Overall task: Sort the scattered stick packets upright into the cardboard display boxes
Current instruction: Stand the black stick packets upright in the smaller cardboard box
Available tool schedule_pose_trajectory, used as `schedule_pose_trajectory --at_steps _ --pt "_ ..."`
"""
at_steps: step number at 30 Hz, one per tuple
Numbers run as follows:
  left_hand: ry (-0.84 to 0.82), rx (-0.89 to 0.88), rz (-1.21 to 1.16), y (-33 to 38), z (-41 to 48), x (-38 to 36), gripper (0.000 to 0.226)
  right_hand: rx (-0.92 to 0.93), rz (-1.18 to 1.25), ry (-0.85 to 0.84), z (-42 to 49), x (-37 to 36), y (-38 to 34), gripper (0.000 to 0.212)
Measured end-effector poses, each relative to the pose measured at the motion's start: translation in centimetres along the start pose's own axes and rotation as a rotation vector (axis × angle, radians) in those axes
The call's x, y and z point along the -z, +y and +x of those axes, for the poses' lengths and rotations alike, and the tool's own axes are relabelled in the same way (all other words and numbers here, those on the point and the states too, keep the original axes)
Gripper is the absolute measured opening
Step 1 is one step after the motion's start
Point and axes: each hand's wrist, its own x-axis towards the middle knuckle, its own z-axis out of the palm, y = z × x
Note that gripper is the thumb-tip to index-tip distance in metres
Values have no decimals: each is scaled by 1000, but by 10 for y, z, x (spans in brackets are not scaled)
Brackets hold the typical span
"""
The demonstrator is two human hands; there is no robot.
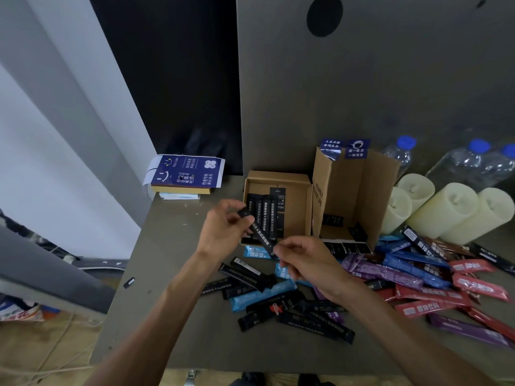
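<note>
Both hands hold one black stick packet [260, 235] just in front of the low cardboard display box [302, 190]. My left hand [223, 228] pinches its upper end and my right hand [302, 260] pinches its lower end. Several black packets [264, 215] stand or lean inside that box. A taller open cardboard box [356, 190] stands to its right with a few black packets at its bottom. Scattered packets lie on the table: black ones [301, 316] near me, light blue ones [259, 295], and purple, dark blue and red ones [418, 277] to the right.
Cream pillar candles [446, 210] and clear water bottles with blue caps [473, 160] stand behind the right pile. A blue printed flat box on books [184, 174] lies at the table's back left. A big cardboard sheet [362, 79] rises behind. The table edge [122, 288] runs along the left.
</note>
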Motion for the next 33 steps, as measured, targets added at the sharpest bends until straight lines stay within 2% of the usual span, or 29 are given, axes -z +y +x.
schedule_pose_trajectory --at_steps 5,7,11,15,17,20,24,33 --pt "-30 14 -74 6 -10 -17 32 84 -35 156 2 -2 3 12" --pt "-110 54 -97 5 -16 -26 20 104 -25 212 2 0 3 13" --pt "-177 51 30 0 -8 -45 7 120 -109 269 -3 10 6 12" --pt "-184 17 228 -5 16 -64 7 182 -276 518 -13 27 16 8" --pt "-195 -22 348 -7 26 -77 12 166 -292 591 -13 37 22 9" --pt "-181 -33 436 -11 36 -95 3 166 -368 603 -9 45 28 14" --pt "-187 -44 481 -16 41 -112 15 169 -555 567 -2 46 33 19" --pt "-129 -115 623 -23 42 -123 16 179 -610 539 -1 47 33 16"
